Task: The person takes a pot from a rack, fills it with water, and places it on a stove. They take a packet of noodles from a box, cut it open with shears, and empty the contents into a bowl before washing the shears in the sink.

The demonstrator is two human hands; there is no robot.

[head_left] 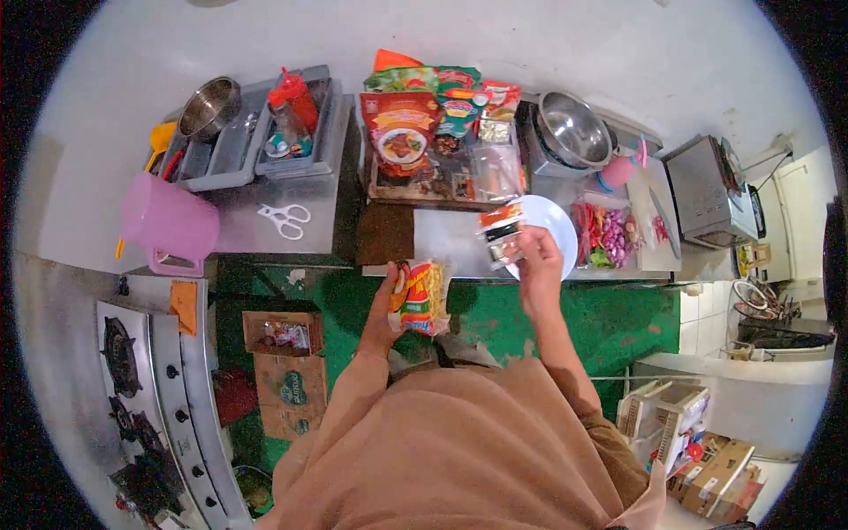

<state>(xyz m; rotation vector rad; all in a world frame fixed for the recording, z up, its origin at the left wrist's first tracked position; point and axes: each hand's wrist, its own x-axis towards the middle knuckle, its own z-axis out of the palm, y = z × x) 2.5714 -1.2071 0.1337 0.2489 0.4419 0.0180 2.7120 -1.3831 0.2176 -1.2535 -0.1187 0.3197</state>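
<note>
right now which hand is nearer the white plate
Right. The right hand, holding a small packet, is up against the white plate. The left hand grips a noodle packet lower and off to the plate's left.

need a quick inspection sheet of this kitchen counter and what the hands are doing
surface: steel counter, crowded at the back, bare patch in front
job's things: yellow and red noodle packet held upright in the left hand; small orange-topped sachets pinched in the right hand, over the round white plate
clutter: red food pouches, white-handled scissors, pink plastic jug, two steel bowls, grey trays with a red bottle, bag of chopped vegetables
grippers: both hands closed on packets
cables: nothing seen
surroundings: gas hob at left, green floor, cardboard boxes below
</note>
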